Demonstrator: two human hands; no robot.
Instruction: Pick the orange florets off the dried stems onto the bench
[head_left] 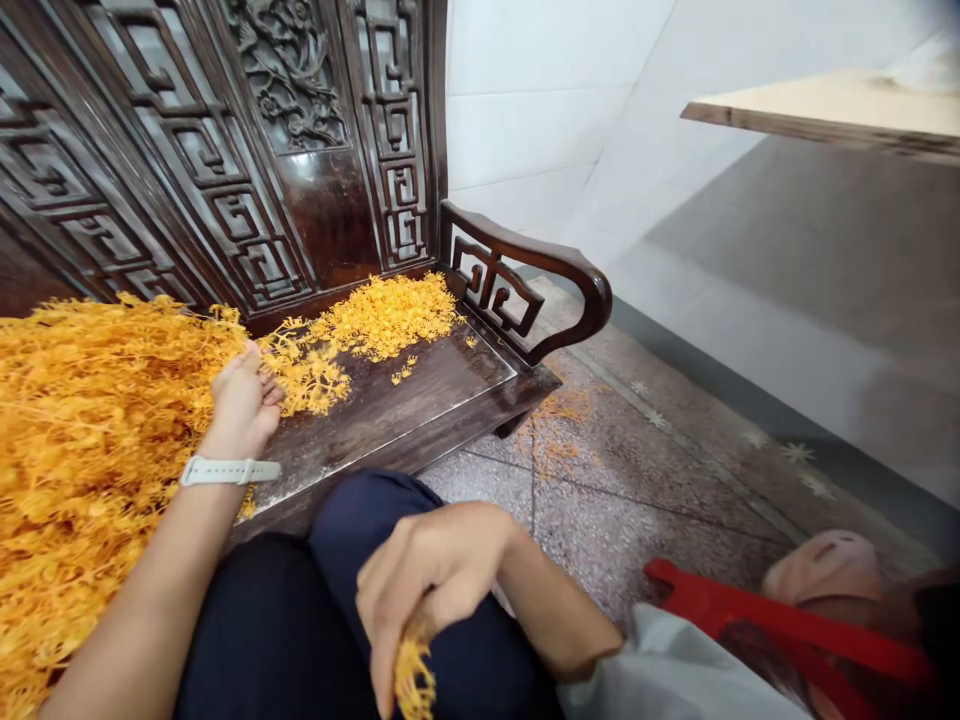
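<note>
A big heap of orange-yellow branching sprigs [82,420] covers the left of a dark carved wooden bench [420,385]. My left hand [241,400], with a white band at the wrist, reaches into the edge of that heap; its fingers are curled among the sprigs. My right hand [427,580] rests over my dark-trousered knee [285,620], fingers closed on a small bundle of the same sprigs [414,680] that hangs below them. A smaller pile of sprigs [390,315] lies at the back of the seat near the armrest.
The bench's curved armrest [540,290] ends the seat on the right. Loose sprigs [559,430] are scattered on the speckled floor. A red plastic item [757,615] and a pink object [825,565] sit at lower right. A wooden tabletop edge [817,115] juts in at upper right.
</note>
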